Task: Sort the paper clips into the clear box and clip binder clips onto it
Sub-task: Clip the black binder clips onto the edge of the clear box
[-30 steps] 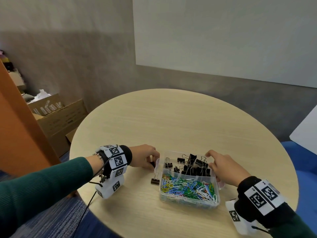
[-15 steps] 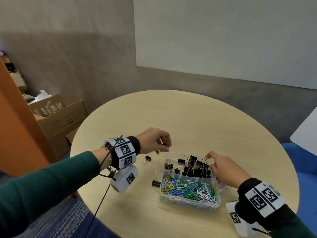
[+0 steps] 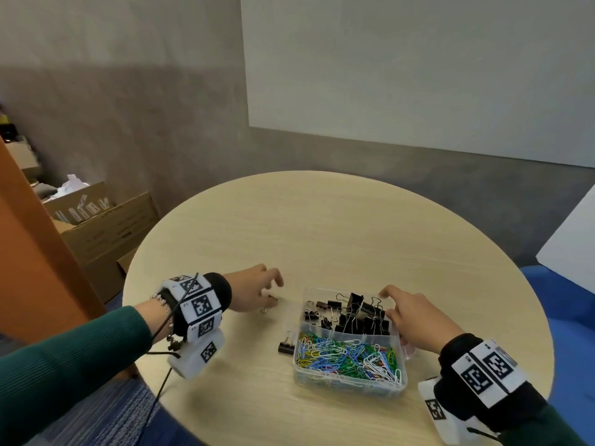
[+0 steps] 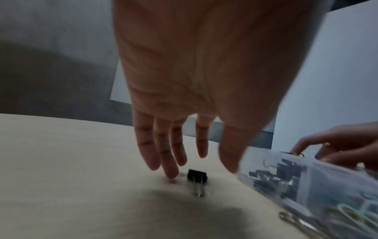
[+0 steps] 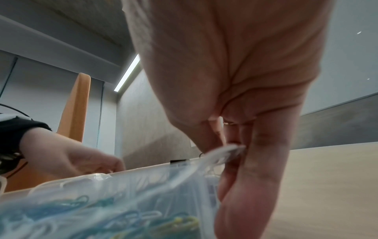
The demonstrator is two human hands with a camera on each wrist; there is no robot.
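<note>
The left hand (image 3: 254, 291) is hovering low over the round bench (image 3: 338, 226), left of the clear box (image 3: 351, 386). Its fingers (image 4: 163, 155) are hanging spread and nearly straight, gripping nothing; one fingertip is reaching down to the bench surface just beside a small black binder clip (image 4: 196, 175) that is lying loose there. In the head view the hand is covering most of that clip, so only a dark corner and a wire loop are showing. Motion blur is softening it in the left wrist view too.

The right hand (image 3: 415, 320) is resting against the far right corner of the box. Its fingers (image 5: 253, 161) are curling over the rim there, thumb inside and the others outside, steadying the box. The rest of its grip is hiding behind the box wall.

The far compartment is holding a heap of black binder clips (image 3: 354, 313), tangled so that a count is not possible. The near compartment is holding coloured paper clips (image 3: 351, 355). One more binder clip (image 3: 286, 347) is sitting at the left wall of the box; whether it is clamping the wall or only lying against it is hard to tell. In the right wrist view the box is filling the foreground as a blur.

Cardboard boxes (image 3: 106, 226) are standing on the floor, partly cut off by an orange panel (image 3: 35, 252).
</note>
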